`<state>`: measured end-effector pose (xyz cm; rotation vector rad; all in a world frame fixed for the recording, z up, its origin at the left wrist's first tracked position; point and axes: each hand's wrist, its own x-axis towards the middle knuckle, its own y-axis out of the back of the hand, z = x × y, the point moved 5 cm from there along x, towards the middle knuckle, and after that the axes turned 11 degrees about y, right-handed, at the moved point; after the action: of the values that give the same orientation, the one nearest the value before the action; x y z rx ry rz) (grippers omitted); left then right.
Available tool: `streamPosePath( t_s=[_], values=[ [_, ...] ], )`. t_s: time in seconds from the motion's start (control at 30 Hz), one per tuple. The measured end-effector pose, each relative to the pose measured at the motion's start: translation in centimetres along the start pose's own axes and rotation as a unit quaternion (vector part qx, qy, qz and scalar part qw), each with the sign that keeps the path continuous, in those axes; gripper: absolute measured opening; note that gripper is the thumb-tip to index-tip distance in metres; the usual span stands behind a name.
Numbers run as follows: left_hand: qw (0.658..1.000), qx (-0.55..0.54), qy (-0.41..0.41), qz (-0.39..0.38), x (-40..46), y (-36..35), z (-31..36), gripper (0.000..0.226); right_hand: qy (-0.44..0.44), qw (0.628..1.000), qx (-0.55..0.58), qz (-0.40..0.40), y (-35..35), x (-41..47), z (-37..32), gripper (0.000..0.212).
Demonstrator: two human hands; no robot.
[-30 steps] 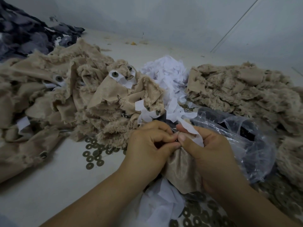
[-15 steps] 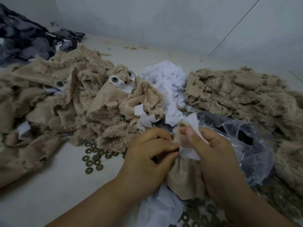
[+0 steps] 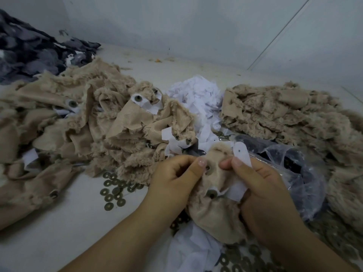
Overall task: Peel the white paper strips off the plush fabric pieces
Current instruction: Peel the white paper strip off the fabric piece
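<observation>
Pinching a white paper strip (image 3: 242, 154) between thumb and forefinger, the right hand (image 3: 261, 191) has a narrow grip on it; the strip's upper end stands free above the fingers and carries one small punched hole. Its lower part runs down behind the thumb to the plush fabric piece (image 3: 214, 205), where it is still attached beside a metal stud (image 3: 211, 193). The left hand (image 3: 176, 179) holds the same fabric piece with curled fingers, its thumb pressing next to a second stud (image 3: 207, 168) near the top edge. The piece is tan, held between both hands just above the surface (image 3: 59, 222).

Below the hands lies loose white paper (image 3: 192, 250), with dark metal washers (image 3: 241, 260) scattered around it. More washers (image 3: 114, 191) lie in a small cluster left of the left wrist. Just right of the right hand sits a clear plastic bag (image 3: 300, 173) with dark contents that cannot be identified.

Behind the hands, a heap of torn white strips (image 3: 198, 95) lies between two mounds of tan plush. The left mound (image 3: 88, 124) has several strips and studs still on its pieces; the right mound (image 3: 284, 114) shows bare fabric only. Dark grey patterned fabric (image 3: 33, 48) lies at the far left by the wall.

No readable writing, label or brand mark is legible on any item.
</observation>
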<state>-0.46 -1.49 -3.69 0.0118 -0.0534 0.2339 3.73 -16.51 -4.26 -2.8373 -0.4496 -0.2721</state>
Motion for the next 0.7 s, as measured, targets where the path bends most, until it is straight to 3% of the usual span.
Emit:
streamPosePath(
  t_s=[0.13, 0.23, 0.3, 0.43, 0.57, 0.7],
  values=[
    [0.998, -0.049, 0.025, 0.001, 0.2, 0.3, -0.6, 0.008, 0.017, 1.000, -0.023, -0.004, 0.3, 0.1, 0.0, 0.044],
    [0.999, -0.030, 0.006, 0.021, 0.0, 0.4, -0.8, 0.021, 0.052, 0.997, -0.058, -0.016, 0.4, 0.5, -0.3, 0.029],
    [0.999, 0.003, -0.016, 0.034, -0.1, 0.3, -0.7, 0.025, 0.070, 0.993, -0.086, -0.033, 0.3, 0.6, -0.6, 0.030],
    [0.994, 0.062, -0.084, 0.037, -0.5, 0.0, -0.1, 0.014, 0.090, 0.986, -0.134, -0.031, 0.2, 0.5, -1.9, 0.017],
    [0.985, 0.086, -0.138, 0.064, -0.9, 0.2, 0.6, 0.014, -0.009, 0.994, -0.110, 0.010, 1.1, 0.8, -1.4, 0.047],
    [0.983, 0.088, -0.136, 0.085, -0.7, 0.3, 0.6, 0.017, -0.132, 0.988, -0.067, -0.041, 0.0, 0.3, -0.6, 0.048]
  ],
)
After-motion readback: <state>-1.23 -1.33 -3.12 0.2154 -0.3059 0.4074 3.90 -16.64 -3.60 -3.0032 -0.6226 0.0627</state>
